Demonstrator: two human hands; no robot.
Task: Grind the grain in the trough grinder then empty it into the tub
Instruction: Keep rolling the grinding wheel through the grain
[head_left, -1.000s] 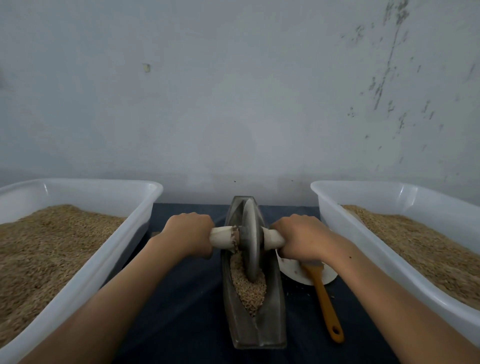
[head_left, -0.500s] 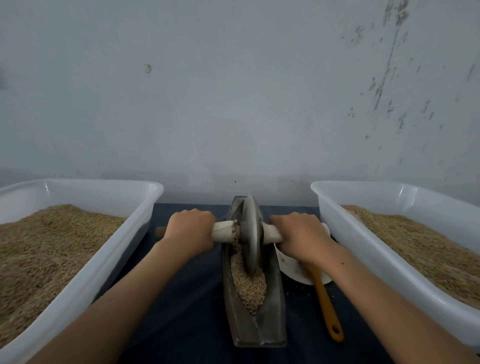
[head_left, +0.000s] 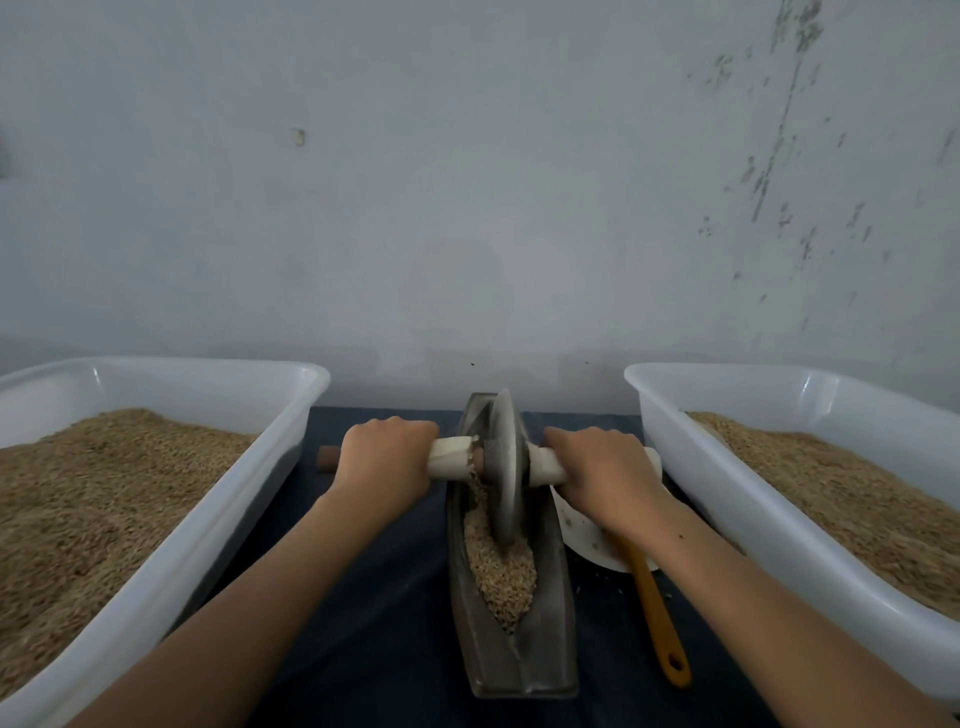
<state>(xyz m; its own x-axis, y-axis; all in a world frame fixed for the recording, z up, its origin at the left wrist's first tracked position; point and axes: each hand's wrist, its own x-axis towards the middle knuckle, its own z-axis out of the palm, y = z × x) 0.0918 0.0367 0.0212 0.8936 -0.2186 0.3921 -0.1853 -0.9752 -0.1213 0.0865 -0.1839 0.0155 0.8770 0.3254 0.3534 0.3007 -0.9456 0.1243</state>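
Pale scuffed wall (head_left: 467, 208) rises behind a dark desk (head_left: 363, 623). At its middle sits the trough (head_left: 545, 649) with grain (head_left: 506, 577) and the wheel (head_left: 506, 467) near its far end. Left hand (head_left: 384, 462) and right hand (head_left: 605, 478) have fingers curled round the axle (head_left: 452, 464). Tubs of grain flank it: left tub (head_left: 208, 530), right tub (head_left: 727, 493). A plate (head_left: 582, 535) and spatula (head_left: 660, 623) lie right of the trough.

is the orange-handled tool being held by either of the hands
No, the orange-handled tool lies on the table while both hands grip the wheel's axle.
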